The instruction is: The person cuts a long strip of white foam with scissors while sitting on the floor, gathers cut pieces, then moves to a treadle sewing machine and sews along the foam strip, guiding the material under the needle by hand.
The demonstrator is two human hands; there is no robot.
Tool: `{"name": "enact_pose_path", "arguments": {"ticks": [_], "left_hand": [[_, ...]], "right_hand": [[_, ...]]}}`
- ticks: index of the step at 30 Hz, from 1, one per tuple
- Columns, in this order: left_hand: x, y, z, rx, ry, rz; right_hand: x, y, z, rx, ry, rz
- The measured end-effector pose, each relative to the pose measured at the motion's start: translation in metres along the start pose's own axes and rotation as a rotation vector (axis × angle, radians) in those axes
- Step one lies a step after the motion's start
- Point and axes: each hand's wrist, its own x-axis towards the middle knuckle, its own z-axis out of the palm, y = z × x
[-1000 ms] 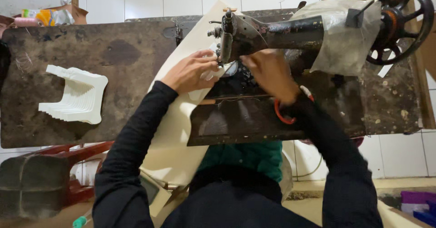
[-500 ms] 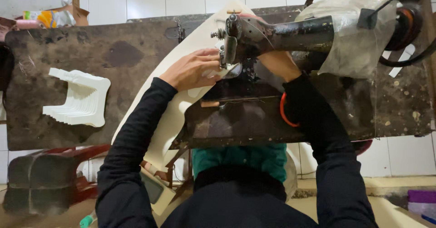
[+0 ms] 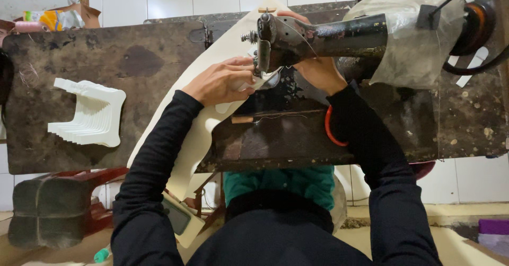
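A long cream sheet of material [image 3: 207, 80] lies diagonally across a dark, worn work table [image 3: 106, 54] and hangs off its near edge. My left hand [image 3: 222, 80] presses flat on the sheet just left of the needle of an old black sewing machine [image 3: 323, 38]. My right hand [image 3: 318, 70] reaches under the machine's arm beside the needle; its fingers are partly hidden, and it seems to pinch the sheet's edge there. An orange band [image 3: 330, 128] circles my right wrist.
A stack of cream cut pieces [image 3: 90, 112] sits on the table's left part. The machine's handwheel [image 3: 477, 22], with clear plastic draped next to it, is at the right. A cardboard box of clutter [image 3: 53, 17] stands at the back left. A dark stool [image 3: 53, 207] is below left.
My right hand has slid further under the machine's arm toward the needle. The view has shifted right and closer, so the handwheel sits nearer the frame edge. My left hand stays on the sheet.
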Motion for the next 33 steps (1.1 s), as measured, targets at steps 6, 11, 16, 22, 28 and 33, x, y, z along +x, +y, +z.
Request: {"name": "enact_pose_path", "arguments": {"ticks": [6, 11, 16, 22, 28, 33], "left_hand": [[0.000, -0.005, 0.003, 0.013, 0.016, -0.004], [-0.002, -0.001, 0.015, 0.119, 0.088, 0.025], [-0.015, 0.021, 0.029, 0.197, 0.230, -0.046], [-0.018, 0.051, 0.045, 0.243, 0.362, -0.150], [-0.015, 0.072, 0.062, 0.305, 0.419, -0.278], [-0.015, 0.074, 0.069, 0.332, 0.417, -0.314]], "right_hand": [[-0.012, 0.051, -0.045, -0.008, 0.114, 0.042], [-0.014, 0.049, -0.049, -0.554, 0.166, 0.164], [-0.010, 0.035, -0.040, -1.447, -0.041, -0.463], [-0.003, 0.025, -0.029, -1.587, -0.029, -0.412], [-0.033, -0.017, 0.030, -1.176, 0.151, 0.351], [-0.102, -0.028, 0.121, -1.228, 0.087, -0.102]]}}
